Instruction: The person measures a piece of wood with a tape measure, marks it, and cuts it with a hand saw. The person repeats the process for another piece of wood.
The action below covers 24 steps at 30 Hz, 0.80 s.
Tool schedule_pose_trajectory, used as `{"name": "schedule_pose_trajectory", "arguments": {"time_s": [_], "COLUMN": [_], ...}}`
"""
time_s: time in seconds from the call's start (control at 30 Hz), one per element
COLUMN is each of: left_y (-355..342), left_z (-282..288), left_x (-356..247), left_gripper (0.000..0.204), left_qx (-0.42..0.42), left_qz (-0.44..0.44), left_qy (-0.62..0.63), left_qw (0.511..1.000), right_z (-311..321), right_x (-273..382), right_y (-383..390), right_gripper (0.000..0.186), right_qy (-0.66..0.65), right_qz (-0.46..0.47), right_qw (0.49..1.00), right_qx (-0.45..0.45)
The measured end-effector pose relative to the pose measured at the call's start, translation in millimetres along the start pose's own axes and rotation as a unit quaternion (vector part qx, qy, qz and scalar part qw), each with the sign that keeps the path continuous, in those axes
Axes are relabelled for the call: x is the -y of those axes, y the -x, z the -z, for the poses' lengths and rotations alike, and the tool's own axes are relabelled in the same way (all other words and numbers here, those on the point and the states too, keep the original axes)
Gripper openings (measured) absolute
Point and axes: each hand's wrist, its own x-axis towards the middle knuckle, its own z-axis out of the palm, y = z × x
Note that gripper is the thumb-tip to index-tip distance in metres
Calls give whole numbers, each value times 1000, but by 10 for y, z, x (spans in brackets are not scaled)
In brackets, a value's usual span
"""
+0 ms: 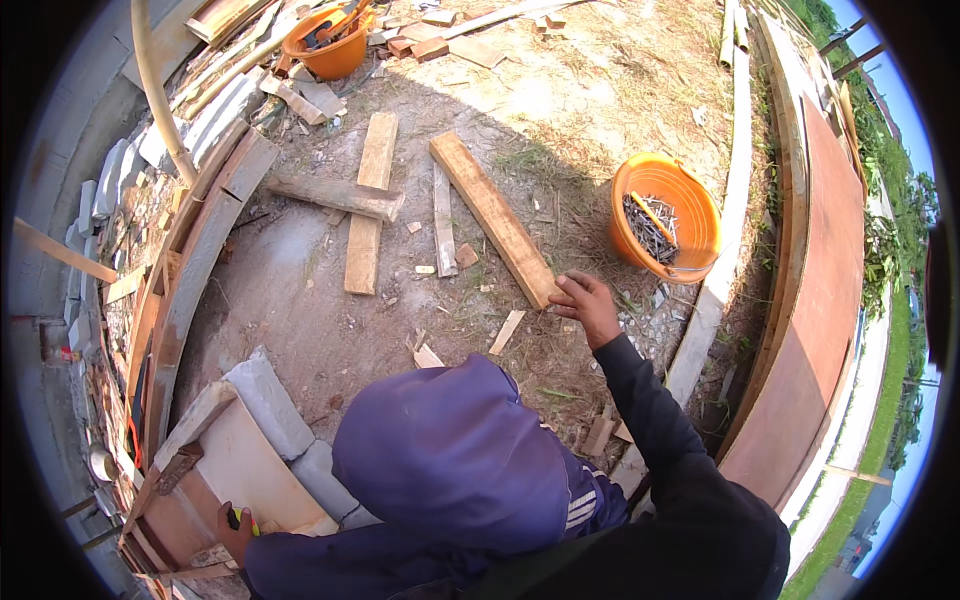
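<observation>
My right hand reaches out in a black sleeve from the lower right. Its fingers curl onto the near end of a long wooden plank that lies slantwise on the dirt ground. My left hand is not in view. Right in front of me crouches a person in a purple hooded top. That person's hand at the lower left holds a small yellow-green object against a pale board.
An orange bucket of nails stands right of the plank; a second orange bucket sits at the back. Shorter boards and wood scraps lie on the ground. Grey blocks, curved timber formwork and a brown panel ring the area.
</observation>
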Motion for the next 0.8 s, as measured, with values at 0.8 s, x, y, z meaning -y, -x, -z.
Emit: {"name": "schedule_pose_trajectory", "arguments": {"time_s": [0.8], "left_y": [1549], "left_z": [396], "left_x": [-189], "left_gripper": [52], "left_qx": [-344], "left_qz": [360], "left_qy": [590], "left_qw": [635], "right_z": [-3004], "right_x": [-697], "right_y": [890], "right_gripper": [44], "right_qy": [309], "right_qz": [180], "right_qw": [812], "right_qx": [462]}}
